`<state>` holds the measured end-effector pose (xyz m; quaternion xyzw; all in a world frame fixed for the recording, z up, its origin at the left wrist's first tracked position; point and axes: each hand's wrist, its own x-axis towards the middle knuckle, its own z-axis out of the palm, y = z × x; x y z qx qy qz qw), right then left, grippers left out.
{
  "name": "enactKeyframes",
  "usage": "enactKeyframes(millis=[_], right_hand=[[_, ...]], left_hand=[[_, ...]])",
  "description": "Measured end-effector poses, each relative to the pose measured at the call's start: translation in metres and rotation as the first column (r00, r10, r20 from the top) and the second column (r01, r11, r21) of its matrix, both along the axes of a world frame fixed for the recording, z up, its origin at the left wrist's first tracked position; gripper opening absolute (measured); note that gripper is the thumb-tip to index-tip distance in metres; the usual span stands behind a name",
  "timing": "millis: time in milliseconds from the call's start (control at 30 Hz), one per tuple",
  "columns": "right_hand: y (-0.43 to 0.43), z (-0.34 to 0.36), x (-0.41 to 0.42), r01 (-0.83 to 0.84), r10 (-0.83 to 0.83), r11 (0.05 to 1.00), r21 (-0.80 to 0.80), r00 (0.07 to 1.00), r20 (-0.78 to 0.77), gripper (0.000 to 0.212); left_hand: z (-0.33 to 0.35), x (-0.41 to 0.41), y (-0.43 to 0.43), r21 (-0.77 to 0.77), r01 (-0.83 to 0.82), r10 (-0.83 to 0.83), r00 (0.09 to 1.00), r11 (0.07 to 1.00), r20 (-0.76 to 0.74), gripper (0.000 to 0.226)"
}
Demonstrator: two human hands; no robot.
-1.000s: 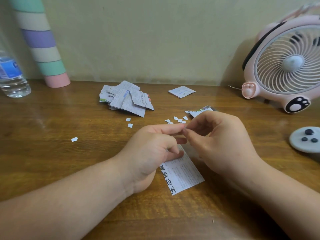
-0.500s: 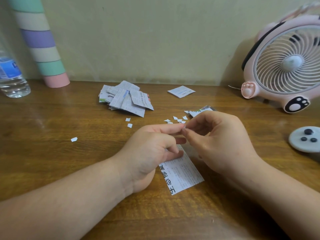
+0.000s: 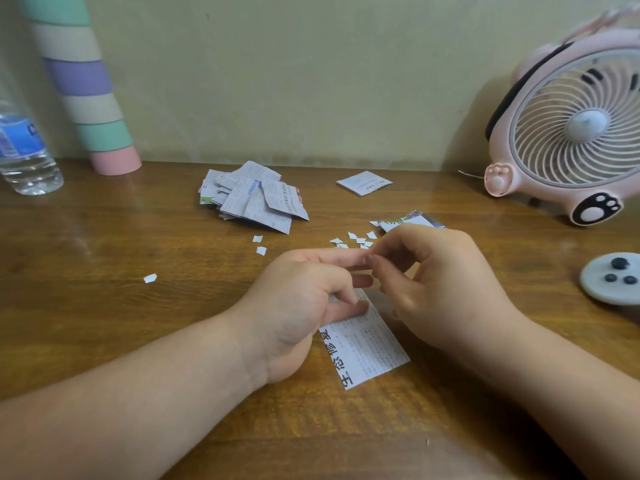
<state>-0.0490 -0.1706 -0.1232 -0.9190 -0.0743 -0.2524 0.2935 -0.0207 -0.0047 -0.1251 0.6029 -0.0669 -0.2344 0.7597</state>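
Nearest to the camera, two bare forearms came in over the brown wooden tabletop (image 3: 104, 323). Between them a white printed paper slip (image 3: 367, 348) with large black characters lay flat on the wood, its near corner free and its far end under the left hand (image 3: 298, 306). The lower fingers of that hand were curled onto the slip and held it, while the forefinger lay straight toward the right.

The right hand (image 3: 440, 289) was just beside it. Its grip was closed, thumb and forefinger pressed together at the tip of the left forefinger. They possibly pinched the far edge of the slip, but the fingers hid that place and I cannot tell.

Just beyond the hands lay small white paper scraps (image 3: 358, 239), and one single scrap (image 3: 150, 278) lay well apart to the left. A glossy folded paper piece (image 3: 412, 221) showed behind the right hand. To the right sat a grey round disc with three dark buttons (image 3: 609, 278).

Farther back were a heap of printed paper pieces (image 3: 256, 199) and a white folded square of paper (image 3: 363, 182). At the wall stood a pink round table fan (image 3: 571, 133), a clear plastic water bottle (image 3: 24, 157) and a pastel striped tube (image 3: 86, 91).
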Motion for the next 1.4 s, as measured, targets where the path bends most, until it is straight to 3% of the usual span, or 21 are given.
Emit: enactKeyframes(millis=[200, 367, 500, 600, 700, 800, 900, 1000, 1133, 1333, 1400], right_hand=[[0.0, 0.001, 0.004, -0.041, 0.076, 0.973, -0.227, 0.986, 0.146, 0.005], [0.001, 0.003, 0.005, -0.109, 0.18, 0.946, -0.305, 0.96, 0.216, 0.005], [0.001, 0.004, 0.003, -0.179, 0.238, 0.949, -0.26, 0.947, 0.215, 0.005], [0.0, 0.005, 0.0, -0.233, 0.248, 0.966, -0.108, 0.956, 0.156, 0.011], [-0.003, 0.008, 0.001, -0.18, 0.176, 0.983, 0.037, 0.981, 0.077, 0.016], [-0.006, 0.009, 0.006, -0.028, 0.028, 1.0, -0.001, 0.999, -0.032, 0.015], [-0.006, 0.009, 0.014, 0.08, -0.093, 0.993, -0.09, 0.984, -0.153, 0.015], [-0.002, 0.009, 0.021, 0.12, -0.163, 0.974, -0.19, 0.959, -0.232, 0.005], [0.001, 0.013, 0.023, 0.171, -0.24, 0.951, -0.256, 0.933, -0.267, 0.013], [0.001, 0.017, 0.011, 0.11, -0.192, 0.961, -0.254, 0.926, -0.326, 0.016], [0.005, 0.018, 0.001, 0.036, -0.123, 0.977, -0.209, 0.901, -0.416, 0.039]], left_hand=[[0.003, 0.002, 0.001, -0.045, 0.026, -0.027, 0.999, 0.999, -0.035, 0.049], [0.005, 0.005, 0.005, -0.101, 0.063, -0.073, 0.992, 0.993, -0.1, 0.046], [0.004, 0.007, 0.004, -0.106, 0.029, -0.04, 0.994, 0.994, -0.105, 0.03], [0.001, 0.009, 0.003, -0.105, -0.042, 0.029, 0.992, 0.994, -0.125, 0.027], [0.001, 0.009, 0.002, -0.113, -0.092, 0.074, 0.985, 0.989, -0.158, 0.016], [0.003, 0.008, -0.001, -0.098, -0.159, 0.137, 0.971, 0.983, -0.194, 0.018], [0.005, 0.01, -0.001, -0.084, -0.242, 0.213, 0.942, 0.967, -0.26, 0.043], [0.006, 0.008, 0.0, -0.102, -0.232, 0.196, 0.94, 0.967, -0.28, 0.056], [0.007, 0.004, 0.0, -0.128, -0.207, 0.167, 0.949, 0.97, -0.268, 0.061], [0.003, 0.0, -0.002, -0.158, -0.24, 0.206, 0.957, 0.958, -0.204, 0.064], [0.001, 0.0, -0.003, -0.188, -0.259, 0.224, 0.956, 0.947, -0.189, 0.066]])
